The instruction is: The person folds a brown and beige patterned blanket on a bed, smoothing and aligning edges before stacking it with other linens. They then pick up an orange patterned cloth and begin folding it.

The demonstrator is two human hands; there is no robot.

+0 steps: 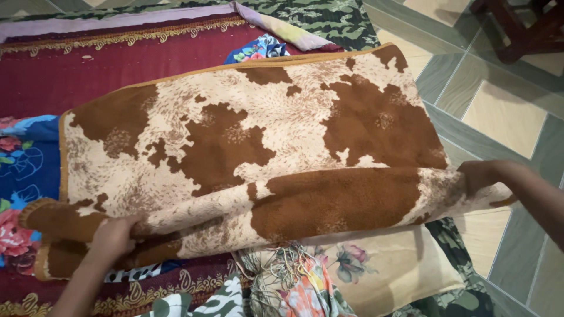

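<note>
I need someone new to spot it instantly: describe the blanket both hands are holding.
On the dark red patterned rug, beside the tiled floor, lies a thick fleecy blanket, its near edge rolled over. The left hand and right hand hold that roll at either end. Unlike the blue floral cloth and the cream flowered cloth, it has brown blotches on cream, like cowhide.

Soft, even indoor light is falling across the scene, brightest over the pale floor tiles (505, 114) at right; shadows are staying faint, gathering under the folded edge of the brown-and-cream blanket (264, 152); no glare is showing; the blanket's pile is reading slightly soft, and the frame corners are blurring mildly.
</note>
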